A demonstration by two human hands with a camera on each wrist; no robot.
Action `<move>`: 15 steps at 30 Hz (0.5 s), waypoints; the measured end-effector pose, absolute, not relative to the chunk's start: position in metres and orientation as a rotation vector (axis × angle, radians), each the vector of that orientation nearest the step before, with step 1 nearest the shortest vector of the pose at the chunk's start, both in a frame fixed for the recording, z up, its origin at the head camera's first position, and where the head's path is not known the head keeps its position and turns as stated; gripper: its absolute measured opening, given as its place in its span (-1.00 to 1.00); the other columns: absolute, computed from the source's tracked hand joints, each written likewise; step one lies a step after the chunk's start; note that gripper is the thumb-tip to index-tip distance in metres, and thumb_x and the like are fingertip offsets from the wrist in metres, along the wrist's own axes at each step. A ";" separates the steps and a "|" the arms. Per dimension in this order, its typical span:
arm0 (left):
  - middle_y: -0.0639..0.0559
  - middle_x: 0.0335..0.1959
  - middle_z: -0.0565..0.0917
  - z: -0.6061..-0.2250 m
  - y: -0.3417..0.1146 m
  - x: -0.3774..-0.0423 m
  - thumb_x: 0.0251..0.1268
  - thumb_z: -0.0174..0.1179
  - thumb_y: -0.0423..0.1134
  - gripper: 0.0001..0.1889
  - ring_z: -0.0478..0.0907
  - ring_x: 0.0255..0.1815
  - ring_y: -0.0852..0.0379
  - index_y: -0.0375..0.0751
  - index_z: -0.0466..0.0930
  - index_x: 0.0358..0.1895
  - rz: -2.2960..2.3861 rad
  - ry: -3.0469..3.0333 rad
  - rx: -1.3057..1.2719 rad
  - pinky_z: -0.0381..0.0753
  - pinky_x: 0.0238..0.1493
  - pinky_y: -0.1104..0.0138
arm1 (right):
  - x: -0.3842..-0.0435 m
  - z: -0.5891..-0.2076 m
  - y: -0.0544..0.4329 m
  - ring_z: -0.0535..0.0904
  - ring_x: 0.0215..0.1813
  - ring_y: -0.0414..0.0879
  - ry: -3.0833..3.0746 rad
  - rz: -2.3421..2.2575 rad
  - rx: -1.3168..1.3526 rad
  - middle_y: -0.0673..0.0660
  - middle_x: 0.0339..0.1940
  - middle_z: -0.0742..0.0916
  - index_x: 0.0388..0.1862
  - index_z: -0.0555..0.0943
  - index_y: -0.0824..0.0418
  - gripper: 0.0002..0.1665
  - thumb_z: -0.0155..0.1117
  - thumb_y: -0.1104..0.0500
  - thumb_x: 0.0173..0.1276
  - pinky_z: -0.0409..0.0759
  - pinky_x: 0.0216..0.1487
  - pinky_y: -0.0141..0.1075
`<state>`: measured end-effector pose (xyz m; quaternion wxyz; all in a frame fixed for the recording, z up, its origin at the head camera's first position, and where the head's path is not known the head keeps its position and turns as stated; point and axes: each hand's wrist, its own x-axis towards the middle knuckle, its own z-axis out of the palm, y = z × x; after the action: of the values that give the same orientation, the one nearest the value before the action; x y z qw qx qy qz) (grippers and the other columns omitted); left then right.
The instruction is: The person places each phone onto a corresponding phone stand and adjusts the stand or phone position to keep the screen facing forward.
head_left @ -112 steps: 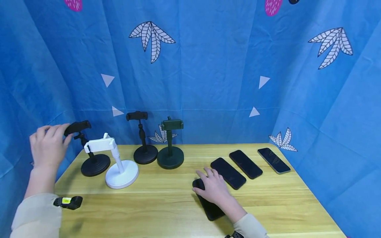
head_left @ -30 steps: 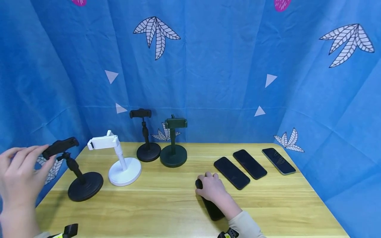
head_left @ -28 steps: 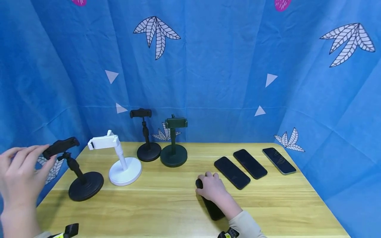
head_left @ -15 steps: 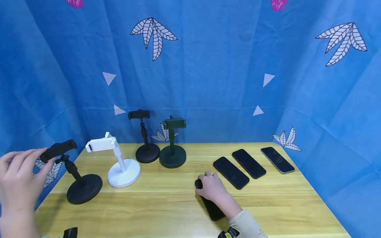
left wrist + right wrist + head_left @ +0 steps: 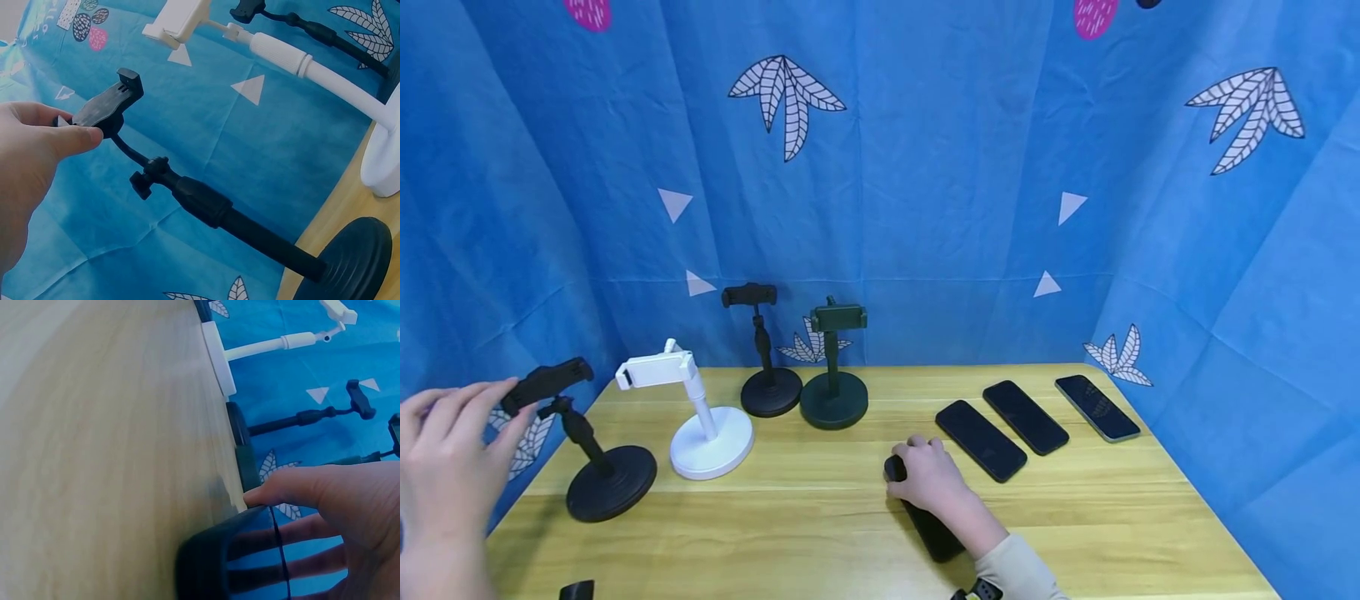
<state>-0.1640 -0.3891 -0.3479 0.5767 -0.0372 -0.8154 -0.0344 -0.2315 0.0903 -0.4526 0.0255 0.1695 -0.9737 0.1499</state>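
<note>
My left hand pinches the clamp end of a black phone stand at the left of the table. In the left wrist view, thumb and fingers grip the end of its clamp, whose jaw holds no phone. The stand's pole leans towards the hand, and its round base is by the table's left edge. My right hand holds a black phone across its sides, near its far end. In the right wrist view the thumb lies on one edge of the phone, with fingers at the opposite side.
A white phone stand, another black stand and a dark green stand stand in a row at the back left. Three more phones lie right: one beside my hand, another behind, the third farthest right.
Since the oldest frame, my left hand has brought the black stand towards me and left, out from behind the white one. My right hand's fingers have gathered round the phone, whose far end now shifts slightly left.
</note>
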 end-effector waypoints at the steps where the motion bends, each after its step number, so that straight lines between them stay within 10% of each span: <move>1: -0.50 -0.10 0.62 -0.348 -0.389 -0.164 0.49 -0.17 0.16 -0.33 0.42 0.06 -0.36 -0.47 0.60 0.02 -0.076 -1.909 -0.081 0.28 0.33 -0.07 | -0.232 -0.452 0.090 0.52 0.02 0.32 -2.999 0.465 0.533 0.28 0.07 0.64 0.08 0.64 0.19 -0.39 0.49 -0.03 0.03 0.55 -0.03 0.08; 7: -0.49 -0.05 0.61 -0.347 -0.388 -0.160 0.46 -0.01 -0.04 -0.51 0.40 0.11 -0.35 -0.46 0.56 0.10 -0.057 -1.960 -0.024 0.23 0.41 -0.02 | -0.232 -0.450 0.091 0.53 0.04 0.33 -2.914 0.466 0.585 0.30 0.07 0.65 0.07 0.64 0.21 -0.42 0.46 -0.01 0.07 0.53 0.03 0.09; 15: -0.52 0.02 0.58 -0.345 -0.394 -0.156 0.56 -0.29 0.09 -0.34 0.38 0.14 -0.39 -0.49 0.47 0.20 0.051 -2.092 0.032 0.23 0.39 -0.10 | -0.234 -0.448 0.090 0.52 0.04 0.32 -2.804 0.508 0.601 0.29 0.09 0.64 0.08 0.63 0.20 -0.45 0.41 -0.01 0.12 0.51 0.07 0.06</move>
<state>-0.1558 -0.3942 -0.3455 0.5009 0.0134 -0.8652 0.0210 -0.2335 0.0903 -0.4482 0.1144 0.2050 -0.9565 0.1733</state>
